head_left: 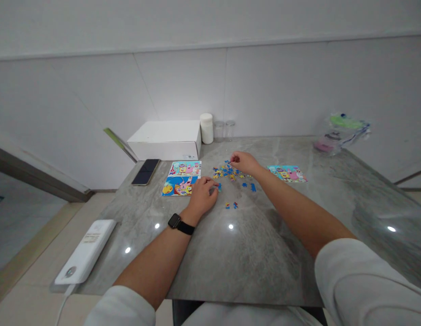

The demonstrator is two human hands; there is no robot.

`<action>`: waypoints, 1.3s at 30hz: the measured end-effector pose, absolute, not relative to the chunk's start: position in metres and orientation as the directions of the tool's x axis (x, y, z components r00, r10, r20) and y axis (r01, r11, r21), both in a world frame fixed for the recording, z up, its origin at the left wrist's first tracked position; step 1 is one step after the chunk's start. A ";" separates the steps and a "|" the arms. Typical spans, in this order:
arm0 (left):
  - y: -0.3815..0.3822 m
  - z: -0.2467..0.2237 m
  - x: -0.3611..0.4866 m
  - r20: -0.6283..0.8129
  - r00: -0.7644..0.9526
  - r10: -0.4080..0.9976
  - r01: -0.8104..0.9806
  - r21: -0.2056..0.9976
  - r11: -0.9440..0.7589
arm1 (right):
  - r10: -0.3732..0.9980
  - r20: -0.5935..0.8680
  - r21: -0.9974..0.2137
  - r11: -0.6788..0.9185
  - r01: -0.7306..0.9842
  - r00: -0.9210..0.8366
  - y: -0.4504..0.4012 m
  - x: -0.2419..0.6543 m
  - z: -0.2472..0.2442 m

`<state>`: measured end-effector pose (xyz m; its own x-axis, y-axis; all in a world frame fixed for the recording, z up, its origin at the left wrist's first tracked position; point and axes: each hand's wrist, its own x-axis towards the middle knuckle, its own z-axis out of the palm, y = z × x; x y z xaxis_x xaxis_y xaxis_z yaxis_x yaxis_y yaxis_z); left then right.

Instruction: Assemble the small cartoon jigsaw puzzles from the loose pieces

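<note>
A loose pile of jigsaw puzzle pieces [227, 172], mostly blue and yellow, lies mid-table. Over its far right edge, my right hand [243, 162] pinches a small puzzle piece, largely covered by the fingertips. My left hand [203, 195], with a black watch [179, 223] on the wrist, rests on the table left of the pile. Its curled thumb and forefinger are at a light-blue puzzle piece [219, 186]. Two small pieces [235, 205] lie nearer to me. Blue pieces [253, 187] sit below my right wrist. Beside my left hand is a cartoon picture card [176, 186], partly covered by the fingers.
Another cartoon picture [185, 168] adjoins the card, and a third [288, 174] lies right of my forearm. At the back stand a white box [166, 138], a white bottle [207, 129] and two glasses [230, 130]. A phone [145, 172], power strip [85, 251] and plastic bag [341, 133] flank these.
</note>
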<state>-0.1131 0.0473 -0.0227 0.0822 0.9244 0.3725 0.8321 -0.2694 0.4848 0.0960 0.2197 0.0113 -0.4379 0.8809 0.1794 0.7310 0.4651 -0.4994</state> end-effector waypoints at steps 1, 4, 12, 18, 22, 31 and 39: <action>0.047 -0.023 -0.113 0.374 0.087 0.923 0.833 0.481 -0.274 | 0.880 0.195 -0.541 0.465 0.701 -0.433 0.212 0.105 0.010; 0.048 -0.025 -0.114 0.380 0.107 0.919 0.831 0.473 -0.292 | 0.868 0.238 -0.664 0.473 0.579 -0.436 0.188 0.123 0.006; 0.051 -0.034 -0.116 0.390 0.134 0.911 0.854 0.421 -0.306 | 0.868 0.304 -0.878 0.415 0.238 -0.393 0.145 0.121 -0.021; 0.048 -0.035 -0.117 0.389 0.140 0.910 0.859 0.410 -0.307 | 0.878 0.313 -0.925 0.368 0.093 -0.362 0.140 0.109 -0.036; 0.049 -0.038 -0.117 0.391 0.140 0.910 0.868 0.393 -0.303 | 0.861 0.342 -0.901 0.414 0.128 -0.377 0.137 0.107 -0.034; 0.046 -0.035 -0.115 0.322 0.159 0.933 0.906 0.327 -0.267 | 0.787 0.379 -0.637 0.603 0.481 -0.486 0.125 0.106 -0.025; 0.041 -0.023 -0.110 0.282 0.155 0.947 0.914 0.323 -0.246 | 0.794 0.301 -0.482 0.605 0.634 -0.529 0.121 0.092 -0.030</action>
<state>-0.1099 0.0409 -0.0234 0.1549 0.9468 0.2820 0.9140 -0.2457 0.3228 0.0924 0.1211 -0.0298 -0.5288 0.7936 0.3010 0.6340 0.6051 -0.4815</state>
